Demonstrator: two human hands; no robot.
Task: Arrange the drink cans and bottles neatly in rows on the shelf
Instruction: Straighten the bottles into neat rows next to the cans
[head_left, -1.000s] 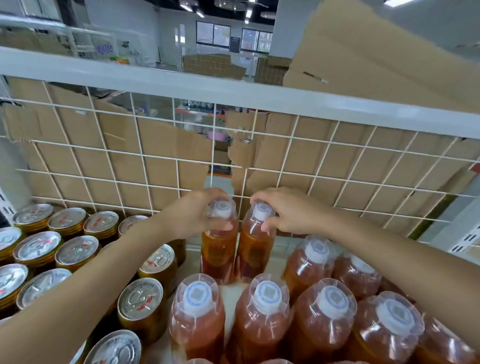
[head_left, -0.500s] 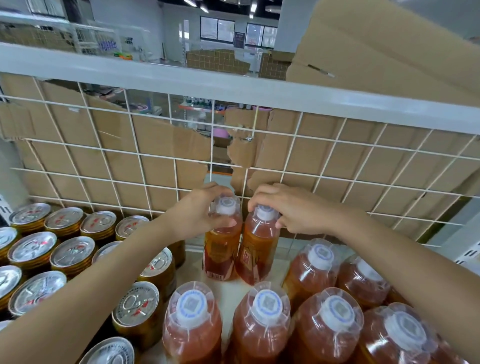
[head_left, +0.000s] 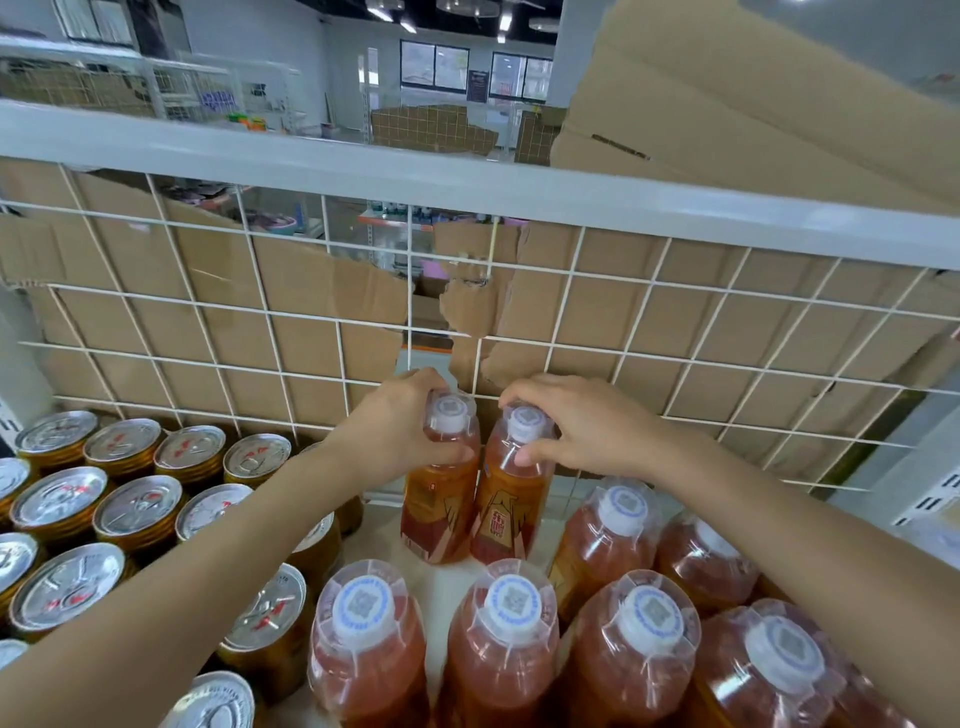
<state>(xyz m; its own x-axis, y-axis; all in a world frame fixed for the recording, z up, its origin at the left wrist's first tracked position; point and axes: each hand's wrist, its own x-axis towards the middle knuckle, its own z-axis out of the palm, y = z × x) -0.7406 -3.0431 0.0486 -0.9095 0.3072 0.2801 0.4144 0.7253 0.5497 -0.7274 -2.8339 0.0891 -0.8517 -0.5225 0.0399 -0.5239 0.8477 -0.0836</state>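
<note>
Two amber drink bottles stand side by side at the back of the white shelf, close to the wire grid. My left hand grips the neck of the left bottle. My right hand grips the top of the right bottle. Both bottles stand upright and touch each other. Several more bottles with white caps fill the front and right. Gold cans with silver lids stand in rows on the left.
A white wire grid backs the shelf, with torn brown cardboard behind it. A white rail runs across above. A strip of bare shelf lies between the held bottles and the front row.
Both hands have kept their hold on the two bottles, which have shifted slightly toward the back grid. The view has drawn a little nearer.
</note>
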